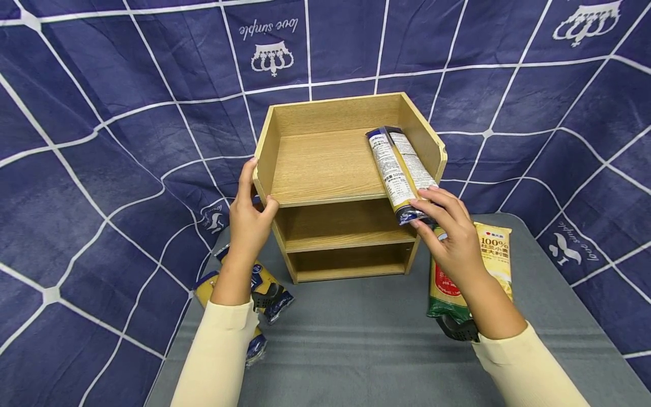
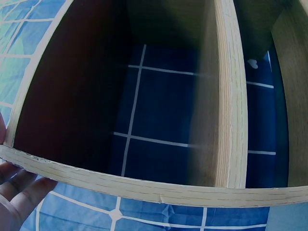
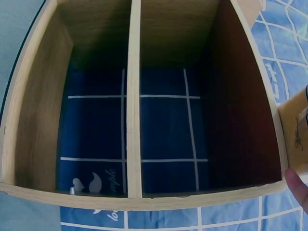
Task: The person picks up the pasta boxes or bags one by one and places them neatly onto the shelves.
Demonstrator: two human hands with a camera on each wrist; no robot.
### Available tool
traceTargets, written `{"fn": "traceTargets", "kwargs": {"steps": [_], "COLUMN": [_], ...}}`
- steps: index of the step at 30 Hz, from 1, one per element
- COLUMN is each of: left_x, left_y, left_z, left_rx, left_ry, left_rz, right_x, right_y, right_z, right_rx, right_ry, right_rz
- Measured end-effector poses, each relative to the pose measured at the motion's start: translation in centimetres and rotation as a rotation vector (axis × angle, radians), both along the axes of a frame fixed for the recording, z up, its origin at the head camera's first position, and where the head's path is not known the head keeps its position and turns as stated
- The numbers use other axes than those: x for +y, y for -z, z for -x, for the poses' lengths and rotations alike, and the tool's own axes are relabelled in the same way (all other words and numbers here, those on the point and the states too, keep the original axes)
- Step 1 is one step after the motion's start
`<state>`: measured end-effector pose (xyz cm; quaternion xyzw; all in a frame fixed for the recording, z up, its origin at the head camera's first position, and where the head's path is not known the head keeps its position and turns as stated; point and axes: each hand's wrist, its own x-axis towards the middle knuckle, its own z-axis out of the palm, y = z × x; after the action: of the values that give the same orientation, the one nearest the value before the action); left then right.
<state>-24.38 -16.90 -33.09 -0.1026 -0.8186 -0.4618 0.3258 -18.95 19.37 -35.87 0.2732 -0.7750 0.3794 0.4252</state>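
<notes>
A small wooden shelf stands in the middle, with a walled top and two open compartments below. On the right of its top lies blue-and-yellow pasta packaging with white printed labels; whether it is one pack or two side by side I cannot tell. My right hand pinches its near end, which juts past the front edge, thumb below and fingers above. With the left hand I grip the front corner of the shelf's left side. Fingers curl round that edge in the left wrist view.
Blue-and-yellow packs lie on the grey cloth at the left, partly under my left forearm. A green-and-red pack and a yellow pack lie at the right. Dark blue checked fabric hangs behind and at both sides.
</notes>
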Motion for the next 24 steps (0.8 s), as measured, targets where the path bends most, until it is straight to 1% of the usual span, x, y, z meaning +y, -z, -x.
{"fn": "traceTargets", "kwargs": {"steps": [14, 19, 24], "left_x": [0.2, 0.1, 0.0], "left_y": [0.3, 0.3, 0.2], "left_z": [0.1, 0.0, -0.1], "left_rx": [0.014, 0.003, 0.001], "left_ry": [0.007, -0.002, 0.005], "left_rz": [-0.008, 0.006, 0.003], "right_x": [-0.4, -0.7, -0.8], "right_y": [-0.3, -0.5, -0.6], "right_z": [0.9, 1.3, 1.6], "right_rx": [-0.002, -0.002, 0.016], "right_ry": [0.084, 0.083, 0.077], "right_rz": [-0.046, -0.044, -0.053]}}
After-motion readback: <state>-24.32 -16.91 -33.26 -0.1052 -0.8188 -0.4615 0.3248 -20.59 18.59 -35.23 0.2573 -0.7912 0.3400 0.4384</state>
